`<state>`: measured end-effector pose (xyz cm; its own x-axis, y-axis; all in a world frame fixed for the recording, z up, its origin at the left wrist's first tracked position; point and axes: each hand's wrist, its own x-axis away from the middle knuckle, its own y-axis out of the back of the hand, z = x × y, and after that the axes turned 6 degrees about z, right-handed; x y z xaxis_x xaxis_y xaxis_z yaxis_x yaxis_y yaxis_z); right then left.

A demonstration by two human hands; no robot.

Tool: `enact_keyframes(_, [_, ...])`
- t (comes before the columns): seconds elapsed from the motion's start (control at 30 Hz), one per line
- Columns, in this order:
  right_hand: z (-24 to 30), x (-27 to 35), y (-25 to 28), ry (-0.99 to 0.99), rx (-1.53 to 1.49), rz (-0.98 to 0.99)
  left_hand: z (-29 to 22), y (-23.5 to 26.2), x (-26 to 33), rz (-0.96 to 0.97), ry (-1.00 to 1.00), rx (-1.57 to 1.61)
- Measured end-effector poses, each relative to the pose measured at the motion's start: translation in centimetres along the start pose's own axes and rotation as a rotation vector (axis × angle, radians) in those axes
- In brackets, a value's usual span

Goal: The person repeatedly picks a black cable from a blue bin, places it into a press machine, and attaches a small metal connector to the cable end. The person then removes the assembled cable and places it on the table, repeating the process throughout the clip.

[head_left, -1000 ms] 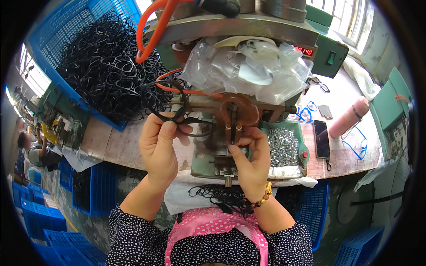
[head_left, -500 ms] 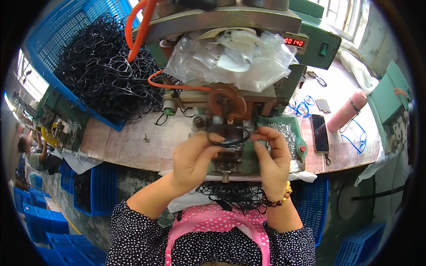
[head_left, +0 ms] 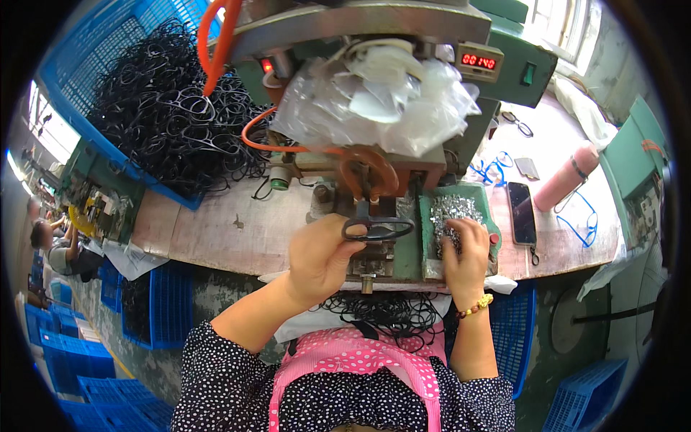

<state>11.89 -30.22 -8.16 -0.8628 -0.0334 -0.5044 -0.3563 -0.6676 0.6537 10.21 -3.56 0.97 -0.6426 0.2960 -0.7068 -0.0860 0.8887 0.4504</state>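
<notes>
"So, what is the work surface like?"

"A pale, scuffed worktable [head_left: 209,237], with a green machine [head_left: 518,86] standing at its far middle. On the right lie a dark phone [head_left: 521,216] and a pink bottle [head_left: 565,183], with some blue frames [head_left: 491,169] near them."

"And the room around it?"

"At the far left a blue crate [head_left: 162,189] brims with black frames [head_left: 165,108]. More blue bins [head_left: 72,360] stand on the near-left floor, another person [head_left: 65,252] is beyond them, and a bright window [head_left: 572,32] is at the far right."

"How are the hands posed?"

"The left hand [head_left: 314,263] pinches a black eyeglass frame [head_left: 374,235] between thumb and fingers, in front of the machine. Its forearm slants in from the near left."

"The right one?"

"The right hand [head_left: 466,255] dips bent fingers into small metal pieces [head_left: 453,210] in a green tray [head_left: 483,198], its forearm nearly straight; I can't tell whether it grips any."
</notes>
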Motion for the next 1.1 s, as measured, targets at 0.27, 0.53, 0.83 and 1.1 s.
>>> enact_keyframes(0.27, [0.6,-0.9,-1.4,0.013,0.047,0.018,-0.4,0.9,-0.3,-0.003,-0.009,-0.094])
enact_keyframes(0.53, [1.3,-0.6,-1.5,-0.026,0.170,-0.034,16.4,7.1,6.8,-0.157,0.335,-0.745])
enact_keyframes(0.83, [1.1,-0.6,-1.4,-0.019,0.092,0.004,18.4,9.4,14.8,0.118,0.557,-0.711])
enact_keyframes(1.1, [0.7,0.1,-1.9,0.007,0.022,-0.215,8.9,10.5,9.0,-0.086,0.900,0.002])
